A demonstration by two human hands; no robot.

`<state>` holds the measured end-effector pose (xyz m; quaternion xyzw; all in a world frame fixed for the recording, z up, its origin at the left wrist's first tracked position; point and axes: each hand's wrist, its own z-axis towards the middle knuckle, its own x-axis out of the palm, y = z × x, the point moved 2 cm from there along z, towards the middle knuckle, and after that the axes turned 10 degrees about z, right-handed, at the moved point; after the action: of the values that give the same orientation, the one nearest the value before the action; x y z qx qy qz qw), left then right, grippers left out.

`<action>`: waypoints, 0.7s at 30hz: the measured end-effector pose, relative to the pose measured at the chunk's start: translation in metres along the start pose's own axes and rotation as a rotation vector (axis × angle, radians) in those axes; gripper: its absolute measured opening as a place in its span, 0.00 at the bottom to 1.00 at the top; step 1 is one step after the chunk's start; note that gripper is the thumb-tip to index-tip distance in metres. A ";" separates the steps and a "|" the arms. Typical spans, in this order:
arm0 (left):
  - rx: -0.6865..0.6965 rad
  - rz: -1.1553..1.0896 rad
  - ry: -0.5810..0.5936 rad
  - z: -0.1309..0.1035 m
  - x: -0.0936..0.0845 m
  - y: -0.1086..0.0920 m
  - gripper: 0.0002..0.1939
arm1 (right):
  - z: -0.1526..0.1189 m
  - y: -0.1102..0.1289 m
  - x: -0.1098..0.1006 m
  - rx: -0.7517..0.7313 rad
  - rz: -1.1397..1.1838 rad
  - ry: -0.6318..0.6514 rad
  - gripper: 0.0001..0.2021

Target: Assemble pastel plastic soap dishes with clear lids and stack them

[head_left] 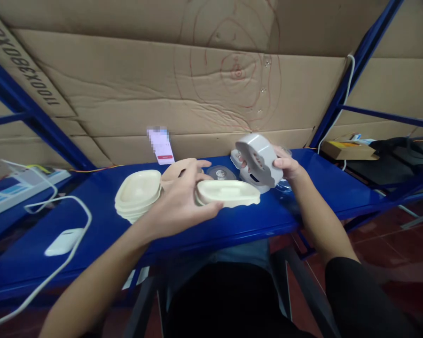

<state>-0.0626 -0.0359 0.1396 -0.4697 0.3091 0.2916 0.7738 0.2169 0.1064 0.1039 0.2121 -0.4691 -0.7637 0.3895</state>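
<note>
My left hand [178, 202] is closed around the end of a cream, shallow plastic tray [229, 191], its thumb along the near side. To the right, my right hand [287, 164] grips a light grey plastic shell [255, 144] with cut-outs, tilted above the table. A stack of cream trays [138, 188] stands left of my left hand. Behind that hand lies a beige piece [176, 171], partly covered by the fingers. A clear round plastic part [221, 172] rests between the hands. More grey parts [235, 158] and clear plastic [285, 187] sit around the grey shell, partly hidden.
All this is on a blue table [197, 232] against a cardboard wall [144, 84]. A lit phone [162, 148] leans at the back. At left are a white case [63, 241], a white cable [86, 218] and a power strip [28, 190]. A small open box [350, 151] stands far right.
</note>
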 end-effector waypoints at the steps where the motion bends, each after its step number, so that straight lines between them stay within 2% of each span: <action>1: -0.048 -0.029 0.066 0.009 0.013 0.001 0.39 | -0.001 0.001 0.002 0.032 -0.030 0.039 0.42; 4: -0.160 -0.215 0.139 0.028 0.041 0.002 0.44 | -0.001 0.000 0.005 0.076 -0.174 0.123 0.45; 6: -0.188 -0.321 0.103 0.036 0.051 0.002 0.44 | 0.000 -0.003 0.003 0.048 -0.278 0.158 0.45; 10: -0.224 -0.430 0.014 0.044 0.060 0.003 0.40 | 0.002 -0.012 -0.003 0.018 -0.368 0.164 0.45; 15: -0.186 -0.654 -0.041 0.049 0.072 0.020 0.40 | 0.006 -0.019 0.002 0.082 -0.341 0.122 0.51; 21: -0.095 -0.811 -0.076 0.052 0.088 0.034 0.37 | 0.008 -0.021 0.007 0.109 -0.347 0.045 0.50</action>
<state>-0.0215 0.0387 0.0739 -0.5774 0.0564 -0.0058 0.8145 0.1984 0.1106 0.0898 0.3280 -0.4574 -0.7879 0.2501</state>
